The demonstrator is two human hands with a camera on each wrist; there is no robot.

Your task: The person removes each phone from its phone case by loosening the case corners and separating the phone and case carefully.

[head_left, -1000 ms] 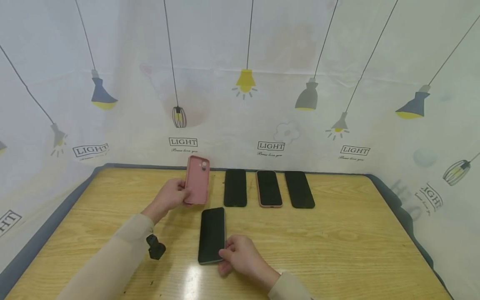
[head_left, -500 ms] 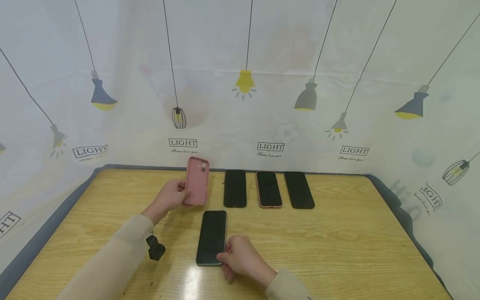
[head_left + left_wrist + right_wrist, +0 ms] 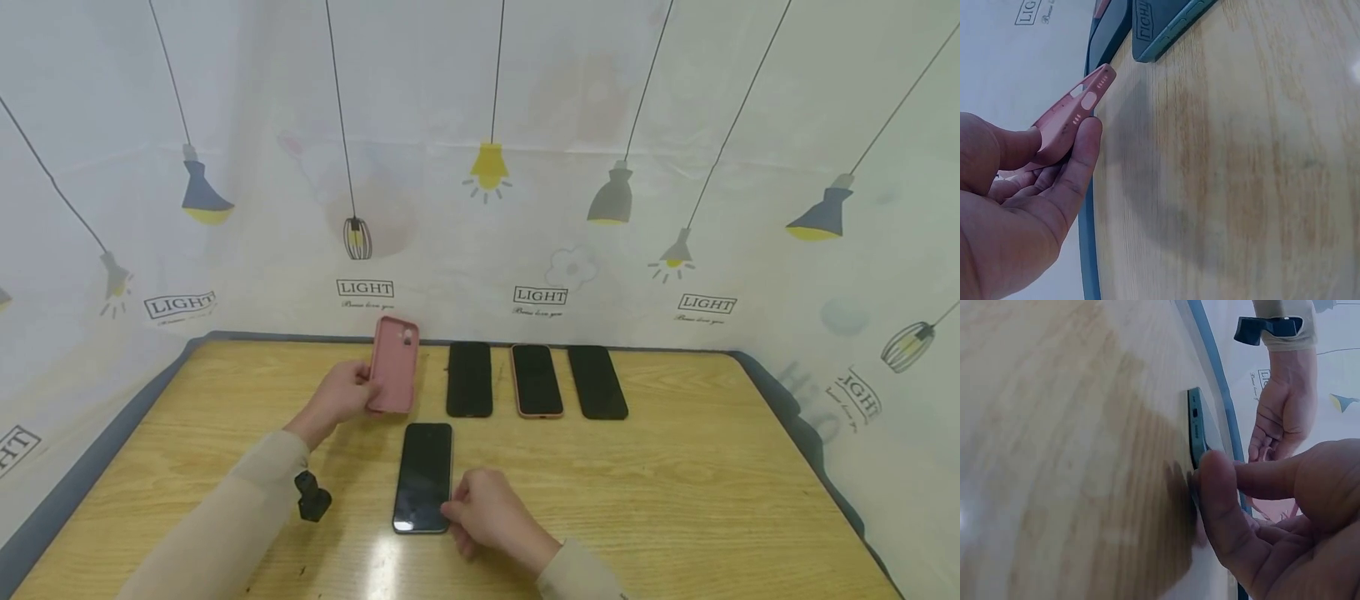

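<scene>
Across the wood-grain bench (image 3: 675, 483), I see the left hand (image 3: 342, 392) pinching the tilted pink phone case (image 3: 395, 367), while the nearer, flat-lying smartphone (image 3: 422, 479) could slip if lifted only by the edge beside the right hand (image 3: 489, 510), whose grip I can't tell.

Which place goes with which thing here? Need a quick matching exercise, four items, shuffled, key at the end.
Things
1. pink phone case
2. front phone
3. pink-edged phone
4. black device

Places
A. lying between two dark phones
B. at the left sleeve's cuff
C. held in the left hand
D. at the fingers of the right hand

Pairs: 1-C, 2-D, 3-A, 4-B
</scene>
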